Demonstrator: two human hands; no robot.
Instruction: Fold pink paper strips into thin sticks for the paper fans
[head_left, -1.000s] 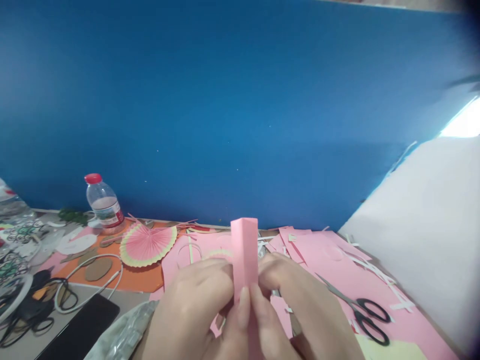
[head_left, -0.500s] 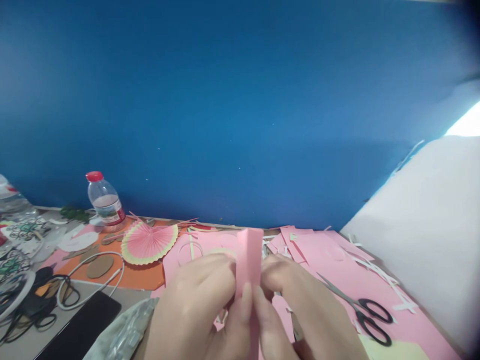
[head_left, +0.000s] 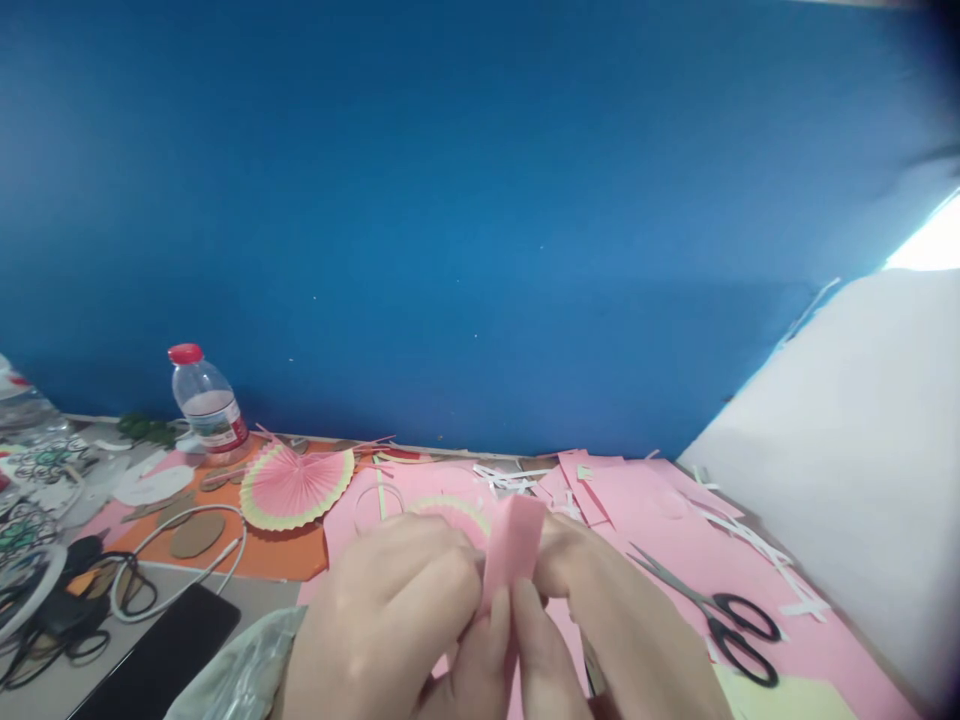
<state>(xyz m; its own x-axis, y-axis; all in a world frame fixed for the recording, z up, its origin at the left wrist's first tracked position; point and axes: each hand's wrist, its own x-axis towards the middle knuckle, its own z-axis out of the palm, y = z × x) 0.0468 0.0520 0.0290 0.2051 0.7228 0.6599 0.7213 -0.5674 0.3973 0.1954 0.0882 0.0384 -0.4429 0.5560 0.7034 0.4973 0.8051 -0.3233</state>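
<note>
A narrow folded strip of pink paper point(head_left: 514, 540) stands up between my two hands in the lower middle of the head view. My left hand point(head_left: 397, 610) pinches it from the left, thumb on the near face. From the other side my right hand point(head_left: 592, 600) grips the same paper, its thumb close beside the left one. The fingers behind the strip are hidden. A pleated pink paper fan point(head_left: 300, 485) with a yellow edge lies beyond my left hand. Part of another yellow-edged pleated piece point(head_left: 454, 510) shows just behind my hands.
Black-handled scissors point(head_left: 720, 610) lie on pink paper point(head_left: 667, 510) at the right. A bottle with a red cap point(head_left: 210, 400) stands back left, near orange paper point(head_left: 285, 550). A black phone point(head_left: 157, 650), a white cable point(head_left: 240, 540) and cardboard discs lie left. A blue wall point(head_left: 480, 220) rises behind.
The folded pink strip has come lower and tilts to the right, with both hands still pinching it. White paper scraps behind it now show.
</note>
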